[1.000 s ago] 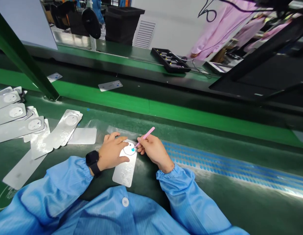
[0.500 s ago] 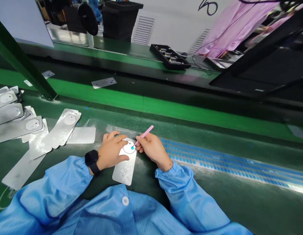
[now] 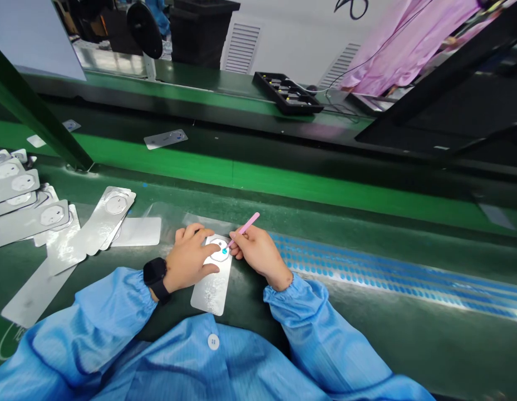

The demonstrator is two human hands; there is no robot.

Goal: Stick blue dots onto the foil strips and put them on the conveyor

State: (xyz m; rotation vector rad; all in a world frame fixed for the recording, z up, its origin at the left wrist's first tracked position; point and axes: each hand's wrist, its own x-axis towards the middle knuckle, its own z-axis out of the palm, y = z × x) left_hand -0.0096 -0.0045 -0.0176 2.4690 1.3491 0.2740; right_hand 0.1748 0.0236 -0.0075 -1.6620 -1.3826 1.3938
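A silver rectangular plate (image 3: 210, 292) lies on the green table in front of me, with a round outlined area at its far end. My left hand (image 3: 189, 257) rests on the plate's left side, fingers spread, index finger and thumb touching it. My right hand (image 3: 260, 250) pinches pink tweezers (image 3: 250, 221) from the right. Their tip meets a small blue round sticker (image 3: 224, 251) inside the outlined area; whether it grips the sticker, I cannot tell. Beyond my right hand stretches a clear sheet with rows of blue dots (image 3: 350, 267).
Similar silver plates (image 3: 24, 225) lie in overlapping piles on the left. Single plates (image 3: 165, 139) lie on the long green and black strip beyond the table. A green post (image 3: 45, 111) rises at the left. A black compartment tray (image 3: 287, 93) sits on the far ledge.
The loose plates on the far strip have shifted left. My hands, the tweezers and the plate stay nearly in place, and the view has moved slightly.
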